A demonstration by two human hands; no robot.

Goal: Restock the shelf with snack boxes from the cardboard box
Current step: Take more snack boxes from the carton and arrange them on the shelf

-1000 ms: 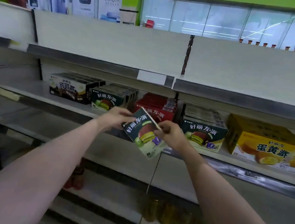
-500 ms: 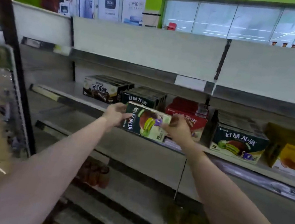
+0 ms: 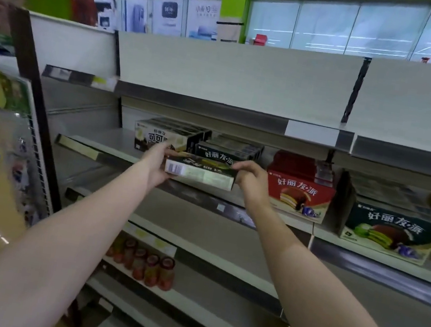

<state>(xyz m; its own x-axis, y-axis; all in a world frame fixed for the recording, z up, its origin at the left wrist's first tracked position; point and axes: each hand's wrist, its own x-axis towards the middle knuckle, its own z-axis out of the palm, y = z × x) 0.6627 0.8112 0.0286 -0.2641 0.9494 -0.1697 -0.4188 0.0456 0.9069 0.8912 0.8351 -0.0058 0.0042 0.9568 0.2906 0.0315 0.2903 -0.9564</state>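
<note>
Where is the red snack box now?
In the head view, the red cardboard snack box sits on the middle shelf, just right of the right hand.

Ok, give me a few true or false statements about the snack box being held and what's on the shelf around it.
1. Both hands hold the snack box, the left hand at one end and the right hand at the other. True.
2. The box's barcode faces the camera. True.
3. The red box sits to the left of the held box. False: it sits to its right.
4. The jars stand on the top shelf. False: they are on a lower shelf.
5. The held box lies flat. True.
</note>
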